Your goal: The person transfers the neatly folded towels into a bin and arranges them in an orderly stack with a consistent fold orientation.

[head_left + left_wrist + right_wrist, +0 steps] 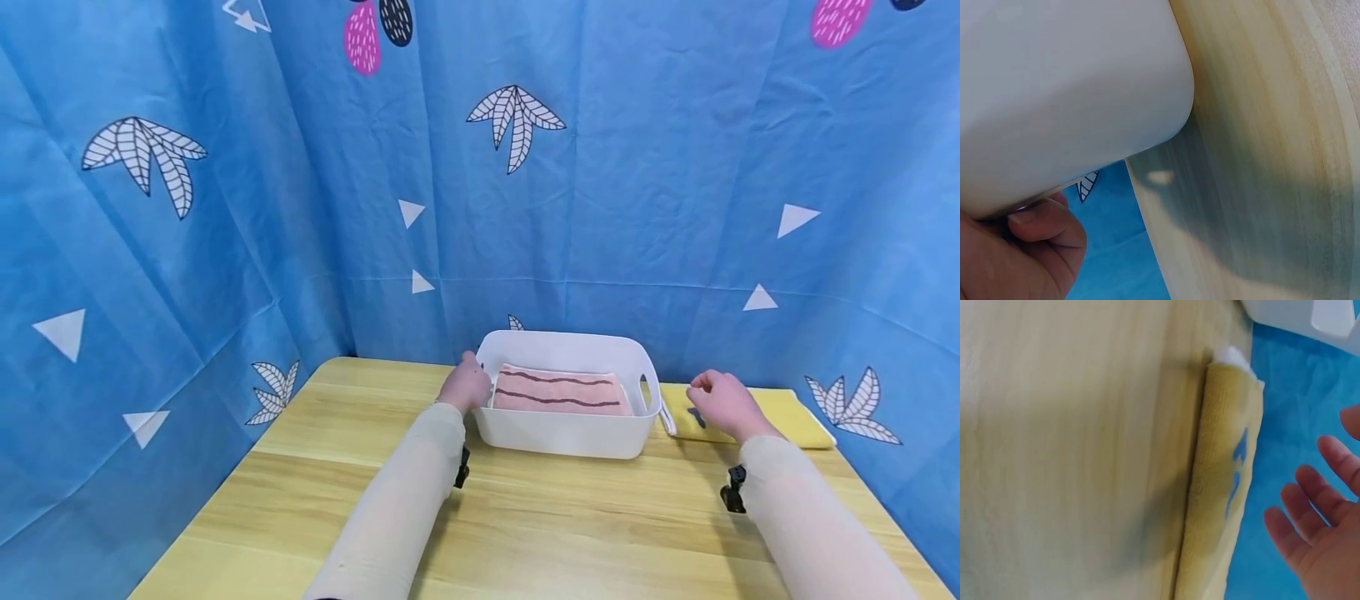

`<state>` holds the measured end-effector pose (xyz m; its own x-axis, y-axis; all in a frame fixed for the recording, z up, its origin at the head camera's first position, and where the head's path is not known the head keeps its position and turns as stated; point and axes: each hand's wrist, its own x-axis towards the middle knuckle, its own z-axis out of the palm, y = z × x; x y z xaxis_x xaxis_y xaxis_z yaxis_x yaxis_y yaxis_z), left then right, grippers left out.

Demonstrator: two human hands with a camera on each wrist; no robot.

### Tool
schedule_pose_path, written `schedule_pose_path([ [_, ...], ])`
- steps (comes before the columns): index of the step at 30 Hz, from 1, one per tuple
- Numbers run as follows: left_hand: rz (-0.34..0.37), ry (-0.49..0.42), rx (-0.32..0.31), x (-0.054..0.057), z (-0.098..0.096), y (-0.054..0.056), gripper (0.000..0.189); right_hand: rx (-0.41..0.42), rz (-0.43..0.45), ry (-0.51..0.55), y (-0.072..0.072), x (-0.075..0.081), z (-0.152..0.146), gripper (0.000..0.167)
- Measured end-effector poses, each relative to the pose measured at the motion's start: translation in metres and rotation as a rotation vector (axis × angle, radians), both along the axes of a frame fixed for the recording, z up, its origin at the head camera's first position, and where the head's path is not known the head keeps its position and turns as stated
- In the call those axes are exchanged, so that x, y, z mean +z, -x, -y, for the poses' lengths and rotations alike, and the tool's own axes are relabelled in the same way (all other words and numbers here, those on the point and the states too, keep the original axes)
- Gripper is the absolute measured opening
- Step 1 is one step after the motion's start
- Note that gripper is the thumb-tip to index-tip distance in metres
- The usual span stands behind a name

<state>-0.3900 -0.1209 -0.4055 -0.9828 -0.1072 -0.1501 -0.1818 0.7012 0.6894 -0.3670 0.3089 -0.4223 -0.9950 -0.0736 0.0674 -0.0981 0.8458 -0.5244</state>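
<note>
A white plastic basket (566, 435) stands toward the back of the table, with a folded pink towel (555, 392) with dark wavy stripes lying inside it. My left hand (465, 385) grips the basket's left end at the rim. In the left wrist view, the thumb and curled fingers of this hand (1038, 244) are at the edge of the white wall (1079, 81). My right hand (729, 404) is over a folded yellow towel (787, 417), just right of the basket. The right wrist view has this hand (1322, 519) with spread, relaxed fingers and nothing in them, beside the yellow towel (1216, 469) with blue marks.
The wooden table (585, 533) reaches back to a blue patterned curtain (637, 208), which also hangs along the left and right sides. An oval handle hole (645, 392) shows in the basket's right end, close to the yellow towel's white edge.
</note>
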Motion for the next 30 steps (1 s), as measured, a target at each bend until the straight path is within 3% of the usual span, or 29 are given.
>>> schedule_pose_path([
  [8, -0.004, 0.001, 0.002, -0.001, -0.001, 0.001, 0.051, -0.039, 0.006, -0.087, 0.002, -0.010, -0.016, 0.055],
  [22, -0.012, -0.004, 0.008, 0.001, 0.000, 0.000, 0.058, -0.018, 0.082, -0.178, 0.002, -0.020, -0.036, 0.068],
  [30, -0.046, 0.071, -0.025, 0.001, -0.001, -0.002, 0.059, -0.026, 0.107, -0.214, 0.003, -0.023, -0.037, 0.077],
])
